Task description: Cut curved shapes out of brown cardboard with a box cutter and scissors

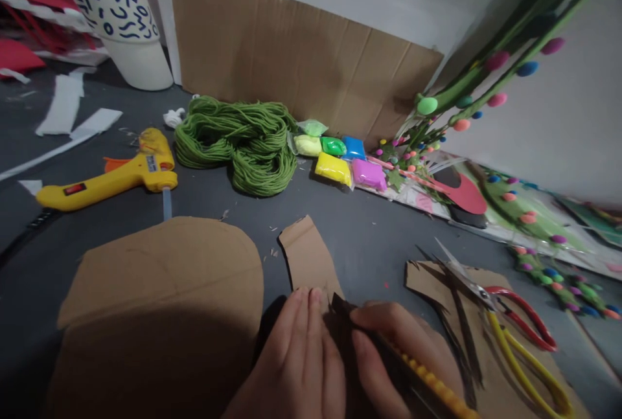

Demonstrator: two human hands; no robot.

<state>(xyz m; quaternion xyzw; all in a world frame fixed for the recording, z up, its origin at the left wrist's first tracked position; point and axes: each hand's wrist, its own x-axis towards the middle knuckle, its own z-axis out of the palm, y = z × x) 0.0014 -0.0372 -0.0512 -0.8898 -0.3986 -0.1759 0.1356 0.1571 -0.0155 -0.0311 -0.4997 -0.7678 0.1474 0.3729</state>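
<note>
My left hand (pixel 301 361) lies with its fingers stretched side by side, pressing on a curved cardboard strip (pixel 311 250). Close beside it, my right hand (pixel 393 354) is closed round a utility knife (pixel 427 380) with a yellow ridged edge. The dark tip of the knife meets the strip just right of my left fingertips. My hands cover the lower part of the strip. To the left is a large rounded cardboard piece (pixel 165 283). Scissors (pixel 490 299) with red and yellow handles rest on cardboard scraps (pixel 437 283) at the right.
A yellow glue gun (pixel 111 176) lies at the left, near a green yarn skein (pixel 243 140). Several clay packets (pixel 333 169) sit behind the strip. A cardboard sheet (pixel 301 50) leans at the back, between a white cup (pixel 121 24) and green stems with pompoms (pixel 495 63).
</note>
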